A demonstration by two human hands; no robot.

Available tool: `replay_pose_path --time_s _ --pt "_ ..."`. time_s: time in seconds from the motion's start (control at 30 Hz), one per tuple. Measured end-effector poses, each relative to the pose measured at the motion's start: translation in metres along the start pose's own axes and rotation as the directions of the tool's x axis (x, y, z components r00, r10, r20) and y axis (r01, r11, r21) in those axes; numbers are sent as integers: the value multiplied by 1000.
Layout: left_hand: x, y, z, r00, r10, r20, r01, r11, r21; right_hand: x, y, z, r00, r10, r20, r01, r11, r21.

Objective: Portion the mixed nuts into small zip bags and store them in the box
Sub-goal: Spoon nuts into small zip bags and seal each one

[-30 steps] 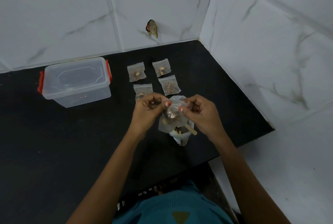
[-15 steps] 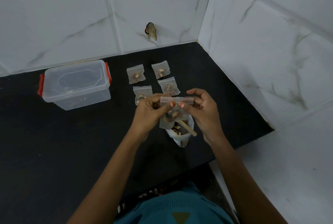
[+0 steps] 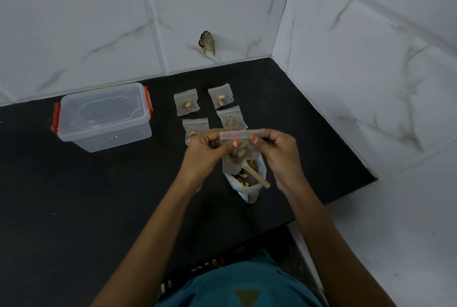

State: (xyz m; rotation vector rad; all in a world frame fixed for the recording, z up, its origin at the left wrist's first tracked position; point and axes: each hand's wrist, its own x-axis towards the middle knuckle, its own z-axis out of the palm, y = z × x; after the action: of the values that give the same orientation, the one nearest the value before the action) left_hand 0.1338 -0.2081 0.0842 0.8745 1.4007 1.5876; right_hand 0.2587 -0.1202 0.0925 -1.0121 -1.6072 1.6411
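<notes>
Both the left hand and the right hand are pinched on the top strip of a small zip bag, held mid-frame above the nut pouch; the box is seen at left.

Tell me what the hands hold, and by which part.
One filled zip bag: the left hand pinches the left end of its top strip, the right hand the right end.
</notes>
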Motion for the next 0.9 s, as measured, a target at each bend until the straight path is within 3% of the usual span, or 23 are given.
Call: replay_pose_path --time_s 0.33,0.47,0.57,0.67,0.9 --pt "6 0 2 998 24 -60 -20 998 60 -1 0 -2 998 -62 25 61 998 23" --pt "8 -1 4 997 56 -58 -53 997 52 0 -2 -3 990 -137 26 139 986 -95" --pt "9 -1 4 998 42 -55 -41 999 18 3 -5 -4 994 -85 67 93 989 -113" --pt "10 0 6 995 76 -62 -71 995 75 4 -2 -5 990 -134 38 139 969 -203" --pt "8 -1 10 995 95 -36 -91 990 107 7 -3 -14 993 -56 103 72 986 -153"
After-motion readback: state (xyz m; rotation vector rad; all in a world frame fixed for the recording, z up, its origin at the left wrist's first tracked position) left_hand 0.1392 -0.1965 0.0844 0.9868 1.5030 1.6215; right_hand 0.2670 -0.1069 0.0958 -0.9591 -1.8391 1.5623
